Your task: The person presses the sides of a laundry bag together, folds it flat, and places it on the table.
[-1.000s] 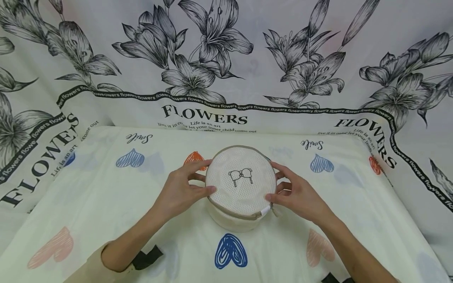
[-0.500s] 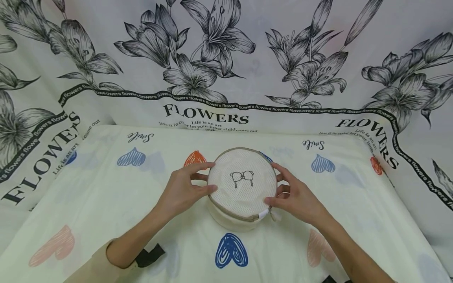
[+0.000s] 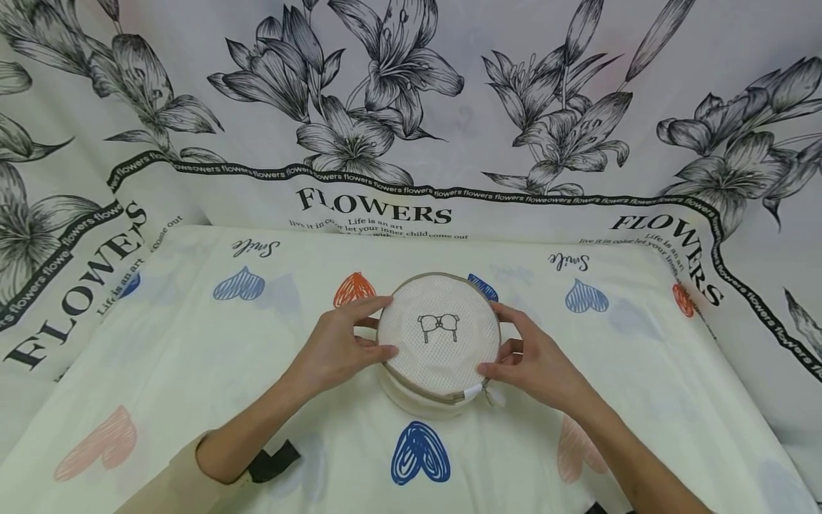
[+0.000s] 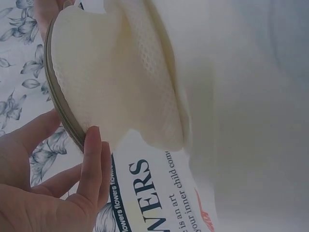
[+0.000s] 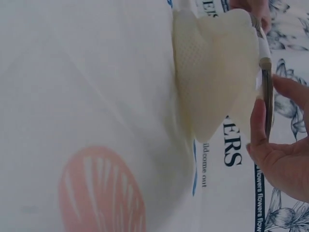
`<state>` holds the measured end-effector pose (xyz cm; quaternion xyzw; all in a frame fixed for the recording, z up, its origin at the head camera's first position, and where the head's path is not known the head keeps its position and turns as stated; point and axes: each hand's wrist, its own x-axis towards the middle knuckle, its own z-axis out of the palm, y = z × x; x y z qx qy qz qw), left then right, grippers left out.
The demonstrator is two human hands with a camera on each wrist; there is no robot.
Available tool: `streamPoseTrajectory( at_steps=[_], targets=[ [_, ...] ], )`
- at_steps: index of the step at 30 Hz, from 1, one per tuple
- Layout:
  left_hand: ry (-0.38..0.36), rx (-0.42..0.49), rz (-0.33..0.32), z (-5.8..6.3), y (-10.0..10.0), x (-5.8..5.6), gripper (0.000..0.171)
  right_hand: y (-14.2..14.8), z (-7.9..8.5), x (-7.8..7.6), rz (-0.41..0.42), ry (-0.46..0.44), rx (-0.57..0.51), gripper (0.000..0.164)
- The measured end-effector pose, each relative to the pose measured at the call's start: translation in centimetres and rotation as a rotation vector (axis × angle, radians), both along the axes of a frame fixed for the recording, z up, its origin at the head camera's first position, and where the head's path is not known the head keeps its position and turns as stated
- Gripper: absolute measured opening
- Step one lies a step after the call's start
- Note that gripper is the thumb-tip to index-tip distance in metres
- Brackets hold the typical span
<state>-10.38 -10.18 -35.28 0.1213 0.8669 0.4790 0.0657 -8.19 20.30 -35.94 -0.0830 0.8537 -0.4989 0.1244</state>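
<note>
1. White backdrop (image 3: 469, 107) with black lily prints stands beyond both hands; pale heart-print cloth (image 3: 193, 378) covers the surface under them.
2. Round mesh bag (image 3: 437, 303) sits between the hands, lid face up with a small line drawing (image 3: 439, 327) on it. Base looks to be resting on the cloth, though the wrist views leave a bit of doubt.
3. Left hand (image 3: 334, 350) pinches the rim on its side, thumb at the near edge, fingers farther round.
4. Right hand (image 3: 546, 364) does the same opposite, thumb near the white tag (image 3: 473, 391). Zip pull (image 3: 490, 396) dangles just beside that thumb.
5. Orange heart print (image 3: 354, 287) lies just past the left fingertips; dark blue heart print (image 3: 420, 453) sits nearer the wearer, between the forearms.
6. Handling, my read: very light. Rim (image 5: 267, 75) is the stiff bit and seems to keep its circle. Side wall (image 4: 96, 77) is limp, folding inward under the lid. Not fragile, mesh unlikely to slip.
7. Best hold: opposite sides of the rim, as now. Gripping the wall would probably just crumple it. Contents, if any, can't tell.
</note>
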Motion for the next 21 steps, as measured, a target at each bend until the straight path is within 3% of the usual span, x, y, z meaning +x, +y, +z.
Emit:
streamPoseTrajectory(
  at_steps=[8,21],
  targets=[
    [0.008,-0.011,0.005,-0.4,0.1,-0.2,0.071,-0.3,-0.7,0.2,0.014,0.134,0.116,0.1],
    [0.059,0.016,-0.021,-1.2,0.4,-0.6,0.062,-0.4,-1.1,0.4,0.029,0.156,0.158,0.098]
  ],
)
